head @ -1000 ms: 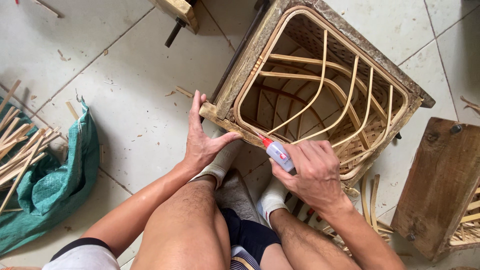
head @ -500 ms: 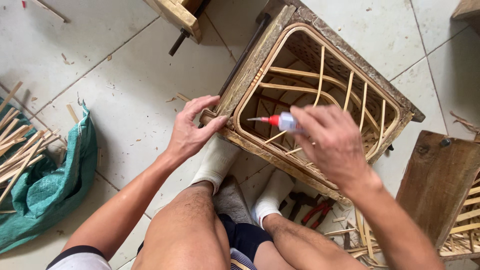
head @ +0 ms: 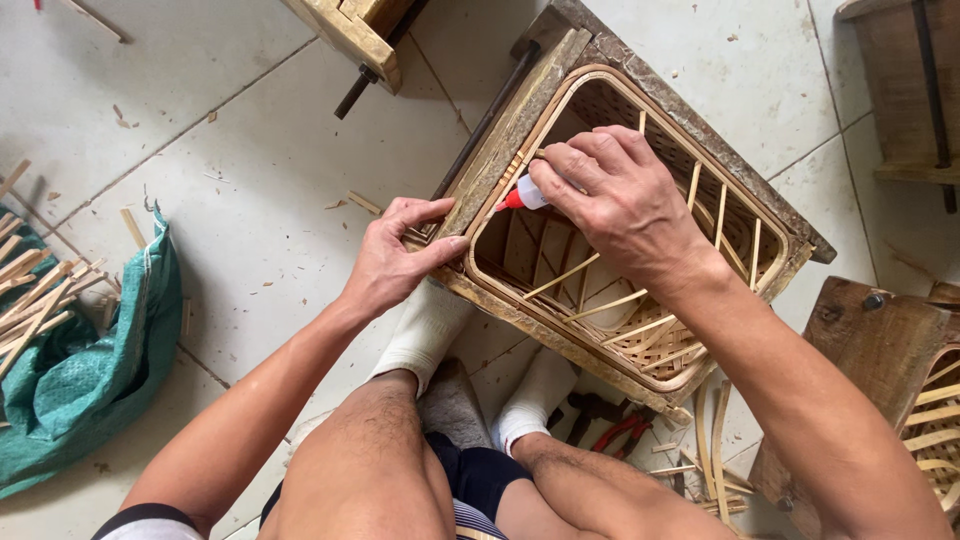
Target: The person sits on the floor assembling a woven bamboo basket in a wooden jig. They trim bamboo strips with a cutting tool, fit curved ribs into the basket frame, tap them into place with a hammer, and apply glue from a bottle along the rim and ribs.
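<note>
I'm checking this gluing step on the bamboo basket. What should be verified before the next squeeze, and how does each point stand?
1. Right hand grips glue bottle: ok.
2. Red nozzle at the basket rim's inner edge: ok.
3. Left hand braces the wooden mould: ok.
4. Feet in white socks against the mould: ok.
5. Glue flowing: cannot tell.
6. Pliers on the floor, within reach: ok.
</note>
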